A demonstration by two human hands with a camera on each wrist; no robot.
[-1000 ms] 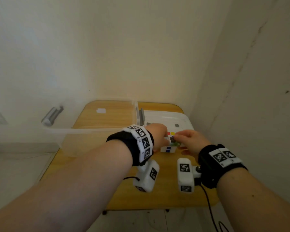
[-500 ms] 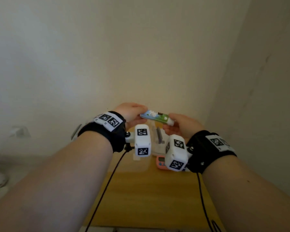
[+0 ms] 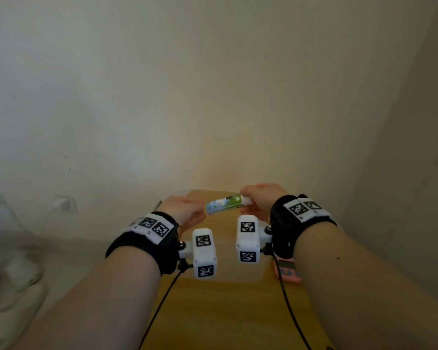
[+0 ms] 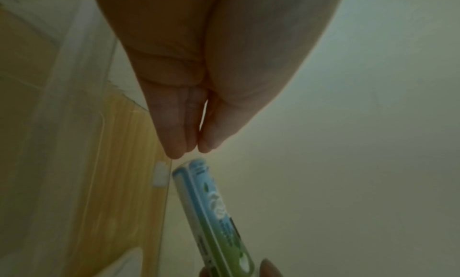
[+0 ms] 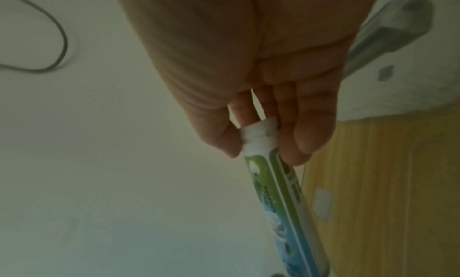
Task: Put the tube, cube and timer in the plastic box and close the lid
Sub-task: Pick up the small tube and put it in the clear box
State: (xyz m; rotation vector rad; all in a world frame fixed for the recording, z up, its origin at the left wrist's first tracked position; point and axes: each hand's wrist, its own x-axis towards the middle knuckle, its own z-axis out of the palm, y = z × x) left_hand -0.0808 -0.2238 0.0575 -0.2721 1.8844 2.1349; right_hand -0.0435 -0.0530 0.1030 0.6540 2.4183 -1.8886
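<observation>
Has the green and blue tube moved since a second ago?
Yes. The green and blue tube lay low on the wooden table then; now it is held up in the air above it, the right hand pinching its white cap end.

The head camera looks forward and slightly down from above both forearms, the wall filling the upper frame. Each wrist camera peers along its palm, very close, fingers at frame top. All three views share the tube [image 3: 225, 204], running to each wrist view's bottom edge.
</observation>
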